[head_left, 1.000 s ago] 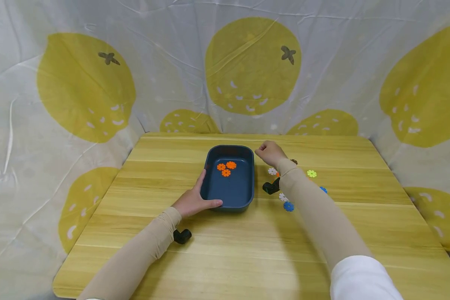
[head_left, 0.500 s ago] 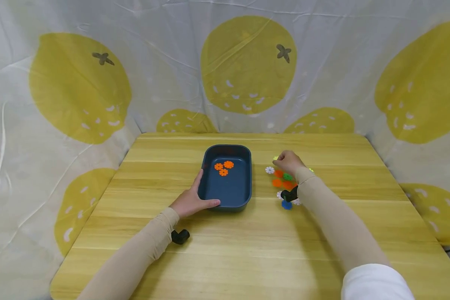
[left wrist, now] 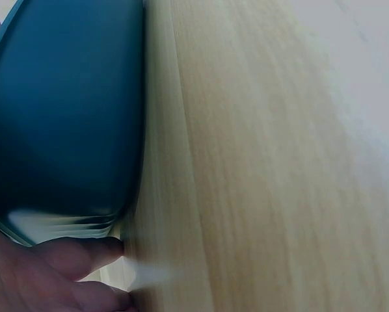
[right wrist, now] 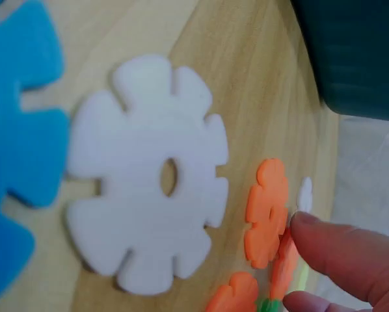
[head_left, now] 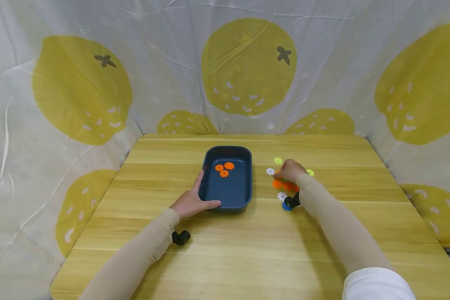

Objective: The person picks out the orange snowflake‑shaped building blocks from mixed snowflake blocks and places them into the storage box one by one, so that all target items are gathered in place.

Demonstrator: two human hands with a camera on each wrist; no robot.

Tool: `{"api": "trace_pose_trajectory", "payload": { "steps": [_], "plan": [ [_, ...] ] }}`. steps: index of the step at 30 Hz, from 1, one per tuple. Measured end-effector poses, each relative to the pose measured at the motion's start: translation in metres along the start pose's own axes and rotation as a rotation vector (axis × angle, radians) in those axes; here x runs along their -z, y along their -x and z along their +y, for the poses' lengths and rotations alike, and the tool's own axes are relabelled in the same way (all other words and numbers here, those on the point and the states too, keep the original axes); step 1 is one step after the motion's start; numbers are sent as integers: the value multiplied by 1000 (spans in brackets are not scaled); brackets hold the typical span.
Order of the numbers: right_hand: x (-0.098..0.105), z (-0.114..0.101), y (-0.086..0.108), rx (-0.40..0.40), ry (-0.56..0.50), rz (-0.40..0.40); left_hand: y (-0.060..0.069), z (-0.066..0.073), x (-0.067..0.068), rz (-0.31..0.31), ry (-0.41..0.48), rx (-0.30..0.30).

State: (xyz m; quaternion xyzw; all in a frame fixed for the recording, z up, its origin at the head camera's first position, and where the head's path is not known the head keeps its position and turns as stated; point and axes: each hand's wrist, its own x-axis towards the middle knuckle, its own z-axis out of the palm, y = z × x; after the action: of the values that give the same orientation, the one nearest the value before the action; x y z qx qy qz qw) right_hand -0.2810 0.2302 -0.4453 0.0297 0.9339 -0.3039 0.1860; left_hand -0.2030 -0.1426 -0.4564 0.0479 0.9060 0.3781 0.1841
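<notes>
With right hand (head_left: 290,170), touches orange notched disc (right wrist: 283,263), cannot tell whether clamped; with left hand (head_left: 189,203), fingers apart, touches dark-blue tray (head_left: 226,192).

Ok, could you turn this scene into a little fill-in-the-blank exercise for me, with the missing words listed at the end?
1. All the discs inside the tray are ____.
2. The hand touching the tray is the person's ____ one.
3. In the right wrist view, the disc right next to the blue disc is ____.
4. The big fruits printed on the cloth are ____.

Missing words: orange; left; white; yellow.
</notes>
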Motion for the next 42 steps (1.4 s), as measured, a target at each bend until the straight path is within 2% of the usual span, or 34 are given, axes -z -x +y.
{"api": "trace_pose_trajectory", "payload": {
  "steps": [4,11,18,32,42],
  "plan": [
    [-1,0,0,-5,45,2,0,1,0,3,-6,-1],
    [-1,0,-3,-19,60,-8,1,1,0,-1,-9,0],
    [0,0,-3,2,63,-3,1,0,0,1,-10,-1],
    [8,-5,-1,59,-8,41,0,0,-1,-1,-6,1],
    [25,-26,-3,109,-61,90,1,1,0,-1,-8,4]
  ]
}}
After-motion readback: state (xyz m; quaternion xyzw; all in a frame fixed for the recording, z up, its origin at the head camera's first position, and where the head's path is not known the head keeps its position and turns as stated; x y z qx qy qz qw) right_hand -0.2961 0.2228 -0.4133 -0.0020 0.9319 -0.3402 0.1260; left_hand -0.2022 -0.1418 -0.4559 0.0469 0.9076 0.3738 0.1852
